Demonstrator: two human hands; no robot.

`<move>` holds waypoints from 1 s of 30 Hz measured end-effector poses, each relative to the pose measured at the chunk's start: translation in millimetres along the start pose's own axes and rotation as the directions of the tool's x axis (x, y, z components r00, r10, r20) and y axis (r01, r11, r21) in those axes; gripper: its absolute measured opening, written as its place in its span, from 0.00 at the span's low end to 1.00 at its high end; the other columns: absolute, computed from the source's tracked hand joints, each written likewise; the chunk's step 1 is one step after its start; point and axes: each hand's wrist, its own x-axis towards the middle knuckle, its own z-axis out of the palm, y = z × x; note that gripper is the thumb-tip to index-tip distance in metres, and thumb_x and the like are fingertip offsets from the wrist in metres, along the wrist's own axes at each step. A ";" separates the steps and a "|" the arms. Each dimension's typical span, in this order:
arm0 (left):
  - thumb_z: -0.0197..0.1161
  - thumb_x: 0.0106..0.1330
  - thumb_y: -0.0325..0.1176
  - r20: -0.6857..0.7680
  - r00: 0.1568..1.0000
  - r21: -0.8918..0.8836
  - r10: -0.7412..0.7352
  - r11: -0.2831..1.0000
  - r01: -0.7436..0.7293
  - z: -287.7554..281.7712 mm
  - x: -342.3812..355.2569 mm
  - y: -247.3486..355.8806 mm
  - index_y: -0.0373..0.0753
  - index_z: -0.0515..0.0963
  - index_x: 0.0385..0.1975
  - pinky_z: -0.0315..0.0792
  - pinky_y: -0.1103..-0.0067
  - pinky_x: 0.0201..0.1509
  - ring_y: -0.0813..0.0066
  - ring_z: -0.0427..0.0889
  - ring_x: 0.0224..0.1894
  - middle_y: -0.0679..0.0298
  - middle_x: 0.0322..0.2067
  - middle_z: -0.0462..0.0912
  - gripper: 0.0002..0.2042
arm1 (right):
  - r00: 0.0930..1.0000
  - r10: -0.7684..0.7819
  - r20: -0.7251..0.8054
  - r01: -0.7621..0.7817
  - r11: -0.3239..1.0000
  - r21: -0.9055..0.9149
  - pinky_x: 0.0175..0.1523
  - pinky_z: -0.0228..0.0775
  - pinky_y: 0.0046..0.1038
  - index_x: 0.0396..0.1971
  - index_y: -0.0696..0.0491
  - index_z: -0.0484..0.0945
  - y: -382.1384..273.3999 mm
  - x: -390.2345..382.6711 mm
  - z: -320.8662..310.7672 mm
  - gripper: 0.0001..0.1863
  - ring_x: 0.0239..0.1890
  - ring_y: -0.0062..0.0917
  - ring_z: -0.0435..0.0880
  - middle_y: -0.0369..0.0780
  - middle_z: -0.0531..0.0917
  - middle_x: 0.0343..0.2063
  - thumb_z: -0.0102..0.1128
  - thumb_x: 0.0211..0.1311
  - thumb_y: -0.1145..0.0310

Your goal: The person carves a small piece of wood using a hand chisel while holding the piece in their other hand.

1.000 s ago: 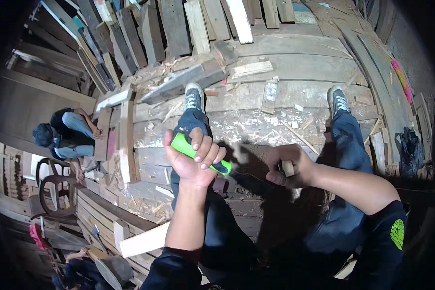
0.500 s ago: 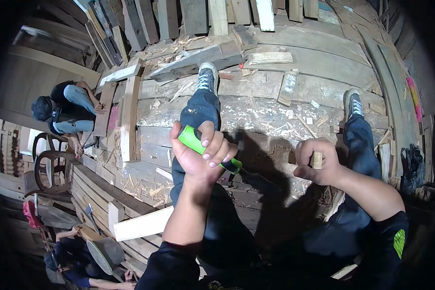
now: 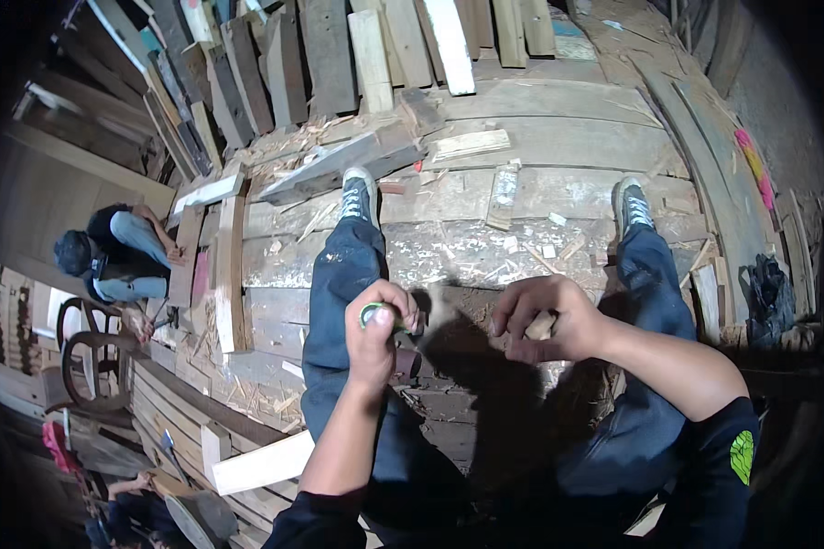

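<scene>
In the head view, my left hand (image 3: 371,352) grips a green tool handle (image 3: 370,315), now seen mostly end-on; the rest of the tool is too dark and hidden to make out. A little to its right, my right hand (image 3: 563,325) has its curled fingers around a small pale wood piece (image 3: 538,327). Both hands are held apart above the shadowed plank floor, between my legs, which reach forward in dark trousers and grey sneakers (image 3: 357,199).
Upright boards (image 3: 375,55) line the back. Offcuts (image 3: 471,145) and chips litter the planks. A co-worker (image 3: 124,252) crouches at left beside a dark chair frame (image 3: 92,366); another person (image 3: 128,508) is at lower left. A black plastic bag (image 3: 769,297) lies at right.
My left hand has turned, so the green handle points more toward the camera and shows less length. My right hand's fingers have shifted around the wood. The view has moved slightly.
</scene>
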 end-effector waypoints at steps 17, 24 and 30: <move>0.42 0.67 0.50 -0.241 0.908 -0.313 -0.342 0.913 0.261 38.3 -23.2 -18.2 0.39 0.67 0.22 0.63 0.74 0.31 0.67 0.67 0.24 0.61 0.17 0.66 0.21 | 0.985 0.172 0.005 -0.167 0.952 0.257 0.34 0.64 0.24 0.26 0.57 0.72 7.5 -21.7 7.0 0.19 0.26 0.21 0.71 0.36 0.73 0.21 0.56 0.64 0.54; 0.47 0.66 0.49 -0.384 0.881 -0.255 -0.277 0.949 0.187 21.5 -33.6 -22.6 0.39 0.66 0.25 0.64 0.75 0.31 0.72 0.67 0.24 0.65 0.20 0.65 0.17 | 0.998 0.021 0.053 -0.034 0.964 0.264 0.34 0.68 0.27 0.24 0.57 0.71 14.3 -6.7 23.3 0.19 0.26 0.27 0.75 0.39 0.75 0.22 0.57 0.64 0.55; 0.48 0.63 0.52 -0.328 0.907 -0.402 -0.263 0.908 0.118 8.3 -32.0 -14.3 0.40 0.66 0.24 0.59 0.77 0.24 0.74 0.64 0.20 0.65 0.17 0.65 0.19 | 0.992 -0.039 0.121 -0.010 0.925 0.379 0.30 0.66 0.31 0.20 0.57 0.73 3.1 -12.1 29.5 0.12 0.22 0.31 0.75 0.39 0.77 0.18 0.64 0.55 0.67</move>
